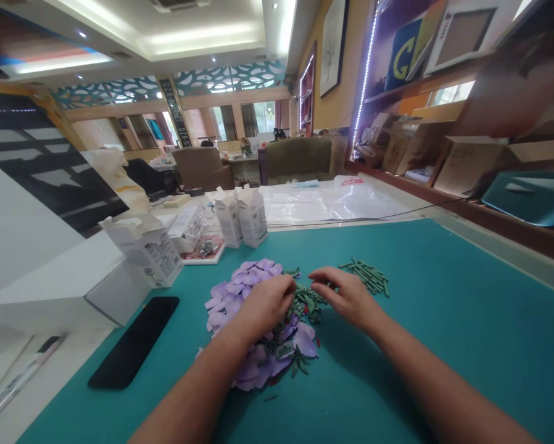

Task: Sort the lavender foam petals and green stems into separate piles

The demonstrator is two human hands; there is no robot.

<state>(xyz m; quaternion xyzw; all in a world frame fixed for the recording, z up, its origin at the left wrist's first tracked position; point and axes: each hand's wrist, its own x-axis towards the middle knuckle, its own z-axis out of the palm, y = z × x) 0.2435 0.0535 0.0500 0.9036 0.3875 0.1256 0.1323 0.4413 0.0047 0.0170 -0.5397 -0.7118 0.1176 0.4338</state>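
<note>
A heap of purple petals point(231, 296) lies on a green mat, mixed on its right side with small green leaf-like parts point(308, 303). Over the heap's right part is my left hand point(271, 301), its fingers curled together at the green parts; whatever they pinch is hidden. Just right of it my right hand point(344, 291) hovers at the edge of the green parts, thumb and fingers apart with nothing visible between them. Behind my right hand lies a small pile of short green sticks point(368, 276).
The green mat point(448, 308) covers the table. Left of the heap are a black phone-like slab point(134, 342), a large white box point(68, 283) and an open white carton point(150, 250). Two upright cartons point(252, 217) and a shallow tray point(203, 260) stand behind. Clear plastic sheeting point(323, 200) lies farther back.
</note>
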